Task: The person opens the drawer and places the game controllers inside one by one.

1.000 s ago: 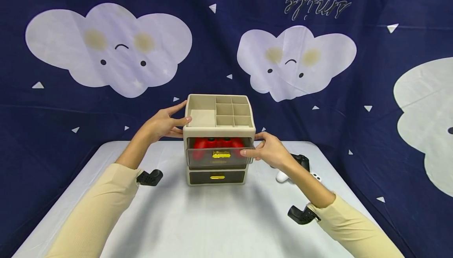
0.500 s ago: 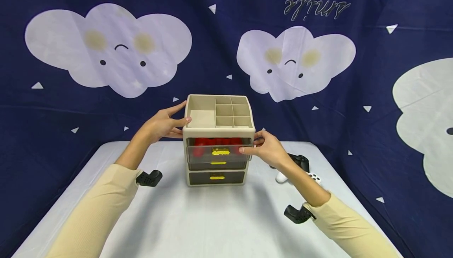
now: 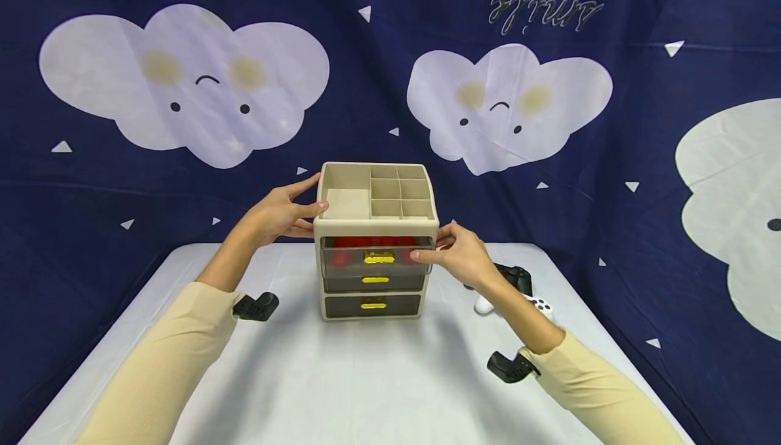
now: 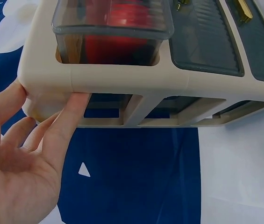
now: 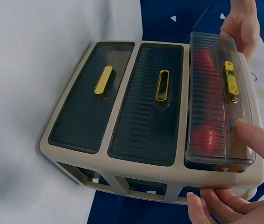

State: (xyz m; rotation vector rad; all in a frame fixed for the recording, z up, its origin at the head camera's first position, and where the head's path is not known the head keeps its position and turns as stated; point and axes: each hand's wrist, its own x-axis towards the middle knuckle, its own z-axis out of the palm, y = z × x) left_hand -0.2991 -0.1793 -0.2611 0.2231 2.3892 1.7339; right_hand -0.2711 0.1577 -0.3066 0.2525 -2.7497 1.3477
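A beige desktop drawer organizer (image 3: 376,228) stands upright at the back of the table, with three smoky drawers. Its clear top drawer (image 3: 348,263) sticks out slightly past the frame. A red game controller (image 5: 205,93) shows through that drawer's walls. My left hand (image 3: 274,216) holds the organizer's left upper side, thumb over the top rim and fingers along the side wall. On the right, my right hand (image 3: 464,257) presses its thumb on the drawer's front beside the gold handle (image 5: 231,80), while its other fingers brace against the organizer's side.
A black game controller (image 3: 516,279) and a white one (image 3: 539,306) lie to the right, partly behind my right forearm. The white-covered table (image 3: 360,384) ends at a dark blue cloud-patterned curtain (image 3: 366,92). Divided compartments (image 3: 399,190) form the organizer's top.
The top drawer has slid inward toward the frame, hiding more of the red controller. My right hand has moved forward slightly with it; my left hand has kept its place.
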